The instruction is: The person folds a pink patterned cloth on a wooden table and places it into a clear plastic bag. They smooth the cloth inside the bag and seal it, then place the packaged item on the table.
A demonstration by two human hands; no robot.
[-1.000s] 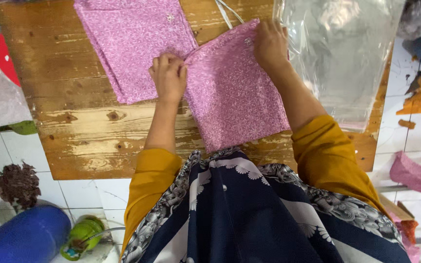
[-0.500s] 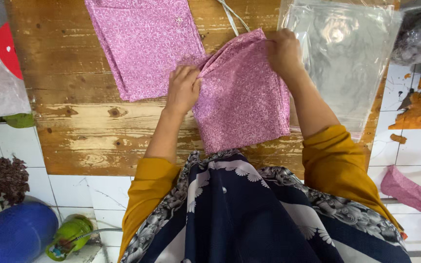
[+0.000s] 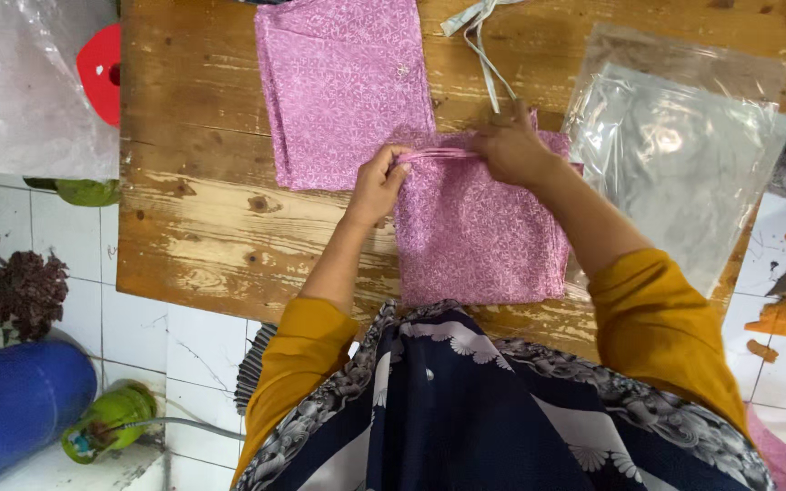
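A folded piece of pink patterned cloth lies on the wooden table right in front of me. My left hand pinches the left end of its far folded edge. My right hand grips the same edge further right, and the edge is bunched between both hands. A second folded pink cloth lies flat at the far side, touching the near one. Both sleeves are mustard yellow.
Clear plastic bags lie at the table's right. A pale fabric strip trails from the far edge. Left of the table are a plastic sheet, a red object, a blue cylinder and a green bottle on white tiles.
My hands have drawn closer together along the near cloth's far edge, gathering it into a bunched fold. The view has shifted so the table sits further right.
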